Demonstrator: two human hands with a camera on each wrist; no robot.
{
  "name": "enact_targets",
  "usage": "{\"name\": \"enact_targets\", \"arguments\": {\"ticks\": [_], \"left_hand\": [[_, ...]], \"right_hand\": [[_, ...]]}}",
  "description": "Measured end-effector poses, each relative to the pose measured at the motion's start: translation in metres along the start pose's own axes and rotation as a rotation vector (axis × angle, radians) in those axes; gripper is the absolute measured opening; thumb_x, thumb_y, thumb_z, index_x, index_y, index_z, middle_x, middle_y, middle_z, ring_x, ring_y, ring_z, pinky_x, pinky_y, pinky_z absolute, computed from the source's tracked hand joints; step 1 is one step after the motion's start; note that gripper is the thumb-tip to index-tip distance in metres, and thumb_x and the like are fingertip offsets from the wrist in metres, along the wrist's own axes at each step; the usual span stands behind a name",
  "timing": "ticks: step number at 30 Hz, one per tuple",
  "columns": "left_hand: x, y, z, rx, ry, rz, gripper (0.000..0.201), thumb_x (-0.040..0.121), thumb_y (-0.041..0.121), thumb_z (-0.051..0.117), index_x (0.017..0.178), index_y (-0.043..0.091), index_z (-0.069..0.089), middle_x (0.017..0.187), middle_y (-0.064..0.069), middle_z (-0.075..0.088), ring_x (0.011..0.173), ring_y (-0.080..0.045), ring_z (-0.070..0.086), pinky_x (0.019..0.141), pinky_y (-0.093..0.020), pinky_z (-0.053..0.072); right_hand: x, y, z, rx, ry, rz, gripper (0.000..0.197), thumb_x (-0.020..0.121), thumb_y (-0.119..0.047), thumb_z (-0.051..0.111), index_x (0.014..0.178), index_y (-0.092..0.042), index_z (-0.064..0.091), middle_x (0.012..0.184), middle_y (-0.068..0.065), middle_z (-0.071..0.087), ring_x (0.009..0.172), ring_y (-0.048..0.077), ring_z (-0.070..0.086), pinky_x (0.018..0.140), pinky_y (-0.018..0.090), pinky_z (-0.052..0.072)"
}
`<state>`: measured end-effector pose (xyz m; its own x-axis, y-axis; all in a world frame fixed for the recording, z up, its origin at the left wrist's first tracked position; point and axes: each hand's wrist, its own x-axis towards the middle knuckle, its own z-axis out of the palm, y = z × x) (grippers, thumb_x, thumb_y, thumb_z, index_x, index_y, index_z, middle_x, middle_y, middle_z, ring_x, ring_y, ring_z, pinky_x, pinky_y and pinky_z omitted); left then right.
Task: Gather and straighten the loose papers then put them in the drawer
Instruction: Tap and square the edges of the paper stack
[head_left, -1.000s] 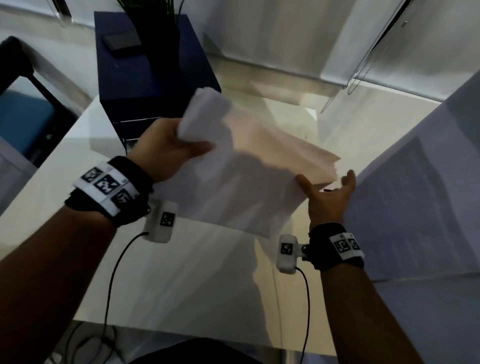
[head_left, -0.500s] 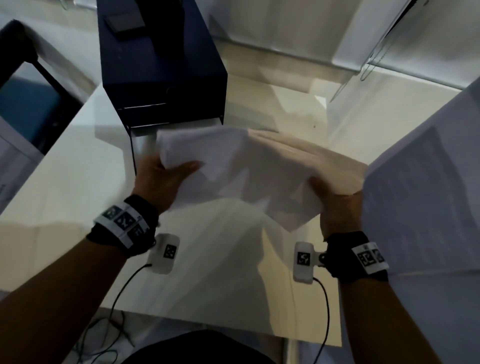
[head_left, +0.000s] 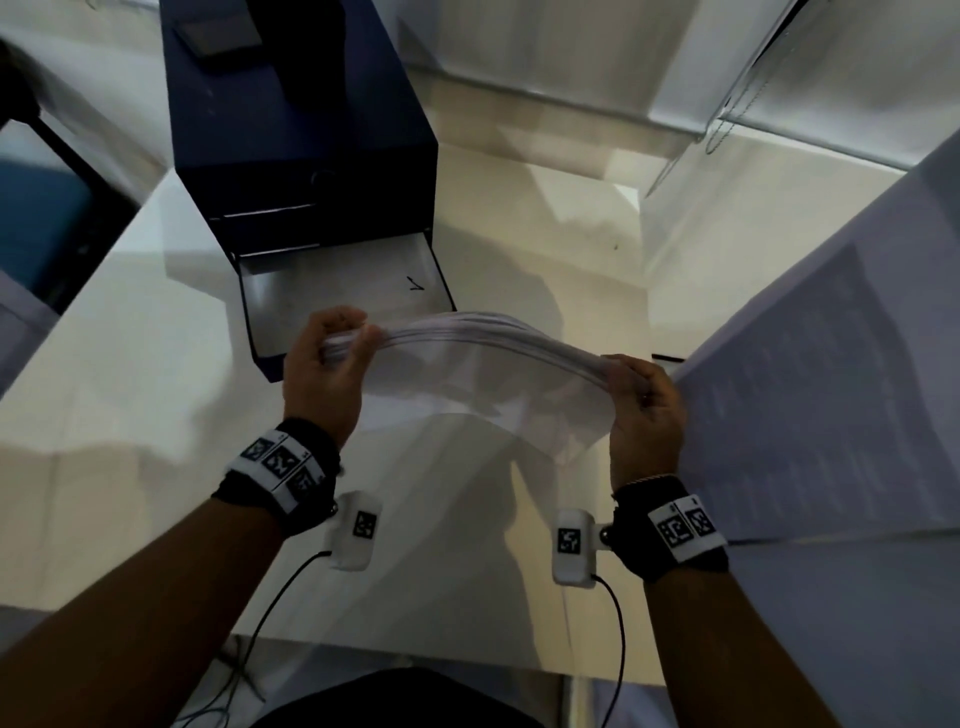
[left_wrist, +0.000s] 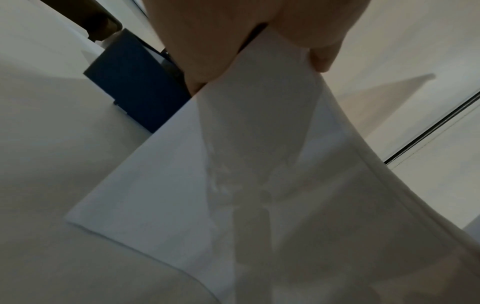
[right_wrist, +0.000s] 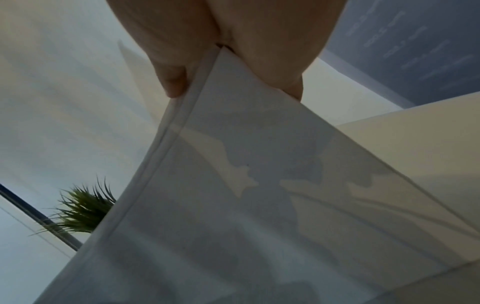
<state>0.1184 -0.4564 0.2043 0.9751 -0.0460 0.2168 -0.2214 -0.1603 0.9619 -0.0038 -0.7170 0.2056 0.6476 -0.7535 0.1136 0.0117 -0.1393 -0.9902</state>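
Note:
A stack of white papers (head_left: 483, 374) stands on edge on the white table (head_left: 130, 395), bowed upward in the middle. My left hand (head_left: 332, 358) grips the stack's left end and my right hand (head_left: 636, 389) grips its right end. In the left wrist view the sheets (left_wrist: 259, 185) hang down from my fingers (left_wrist: 322, 55) to the tabletop. The right wrist view shows the paper stack (right_wrist: 233, 195) pinched between thumb and fingers (right_wrist: 171, 82). Just beyond the papers, the dark blue cabinet (head_left: 291, 119) has its bottom drawer (head_left: 343, 291) pulled open, with a sheet lying inside.
A large printed sheet or board (head_left: 821, 389) leans along the right side. A dark flat object (head_left: 218, 36) lies on top of the cabinet. A green plant (right_wrist: 83, 211) appears in the right wrist view. A dark chair (head_left: 47, 208) stands at left.
The papers have swung from lying flat and slanted in the air to standing on edge on the table. Both hands came lower and nearer, and my right hand went from open to gripping.

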Motion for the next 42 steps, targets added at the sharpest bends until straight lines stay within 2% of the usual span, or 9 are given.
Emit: {"name": "enact_targets", "arguments": {"ticks": [3, 8, 15, 17, 19, 21, 26, 33, 42], "left_hand": [[0.007, 0.000, 0.004, -0.017, 0.013, -0.022, 0.008, 0.091, 0.018, 0.062, 0.091, 0.026, 0.063, 0.086, 0.012, 0.062, 0.076, 0.008, 0.058, 0.068, -0.007, 0.045], [0.017, -0.002, 0.007, -0.071, 0.019, -0.056, 0.015, 0.089, 0.013, 0.064, 0.086, 0.028, 0.066, 0.085, 0.006, 0.066, 0.078, 0.003, 0.062, 0.071, -0.011, 0.048], [0.025, 0.000, 0.004, -0.052, -0.020, -0.075, 0.022, 0.086, 0.011, 0.065, 0.084, 0.033, 0.068, 0.087, 0.012, 0.068, 0.083, -0.002, 0.065, 0.079, -0.028, 0.057], [0.028, 0.006, -0.001, 0.011, -0.129, 0.002, 0.012, 0.086, 0.022, 0.064, 0.091, 0.033, 0.066, 0.097, 0.012, 0.065, 0.089, 0.000, 0.062, 0.085, -0.026, 0.056], [0.032, 0.010, -0.008, 0.312, -0.332, 0.141, 0.039, 0.079, 0.043, 0.069, 0.115, 0.034, 0.059, 0.113, 0.011, 0.057, 0.098, -0.001, 0.054, 0.085, -0.018, 0.049], [0.042, 0.012, -0.012, 0.616, -0.490, 0.158, 0.063, 0.073, 0.043, 0.076, 0.129, 0.037, 0.049, 0.114, 0.011, 0.055, 0.099, -0.007, 0.053, 0.084, -0.023, 0.046], [0.054, 0.041, -0.018, 0.798, -0.511, 0.169, 0.008, 0.079, 0.026, 0.073, 0.086, 0.025, 0.069, 0.075, 0.005, 0.062, 0.073, -0.020, 0.061, 0.065, -0.030, 0.047], [0.042, 0.035, -0.017, 0.935, -0.662, 0.133, 0.049, 0.074, 0.029, 0.077, 0.118, 0.032, 0.053, 0.099, 0.009, 0.058, 0.087, -0.015, 0.056, 0.077, -0.032, 0.050], [0.054, 0.039, -0.011, 1.105, -0.715, 0.165, 0.007, 0.085, 0.032, 0.066, 0.088, 0.026, 0.064, 0.077, 0.002, 0.064, 0.072, -0.020, 0.060, 0.065, -0.030, 0.049]], "right_hand": [[0.002, 0.000, 0.002, -0.015, 0.029, -0.017, 0.011, 0.091, -0.009, 0.065, 0.096, 0.000, 0.070, 0.089, 0.008, 0.069, 0.086, 0.015, 0.064, 0.080, 0.026, 0.052], [0.006, 0.005, 0.003, -0.036, 0.129, 0.032, 0.008, 0.084, -0.010, 0.068, 0.085, -0.017, 0.072, 0.078, -0.009, 0.069, 0.081, 0.007, 0.063, 0.077, 0.027, 0.050], [0.005, -0.002, 0.004, -0.215, -0.084, -0.117, 0.045, 0.069, -0.018, 0.087, 0.108, -0.022, 0.067, 0.113, 0.001, 0.061, 0.106, 0.010, 0.060, 0.091, 0.023, 0.050], [0.009, -0.003, -0.001, -0.393, -0.160, -0.146, 0.061, 0.066, -0.020, 0.088, 0.121, -0.027, 0.062, 0.121, -0.004, 0.057, 0.112, 0.008, 0.055, 0.094, 0.020, 0.047], [0.014, -0.005, -0.005, -0.553, -0.228, -0.167, 0.068, 0.069, -0.021, 0.086, 0.129, -0.031, 0.057, 0.119, -0.005, 0.061, 0.109, 0.009, 0.057, 0.093, 0.022, 0.048], [0.022, -0.008, -0.005, -0.706, -0.258, -0.156, 0.055, 0.073, -0.025, 0.082, 0.123, -0.030, 0.060, 0.105, 0.002, 0.069, 0.097, 0.019, 0.065, 0.084, 0.031, 0.053], [0.026, -0.035, -0.004, -0.824, -0.226, -0.208, 0.015, 0.076, -0.030, 0.079, 0.082, -0.017, 0.072, 0.065, 0.003, 0.063, 0.067, 0.026, 0.063, 0.060, 0.026, 0.044], [0.016, -0.024, -0.008, -0.930, -0.326, -0.194, 0.055, 0.069, -0.022, 0.083, 0.118, -0.031, 0.061, 0.116, -0.005, 0.062, 0.096, 0.020, 0.061, 0.082, 0.035, 0.052], [0.022, -0.039, 0.000, -1.129, -0.388, -0.166, 0.012, 0.082, -0.031, 0.069, 0.088, -0.021, 0.067, 0.082, 0.006, 0.071, 0.080, 0.032, 0.064, 0.065, 0.036, 0.051]]}}
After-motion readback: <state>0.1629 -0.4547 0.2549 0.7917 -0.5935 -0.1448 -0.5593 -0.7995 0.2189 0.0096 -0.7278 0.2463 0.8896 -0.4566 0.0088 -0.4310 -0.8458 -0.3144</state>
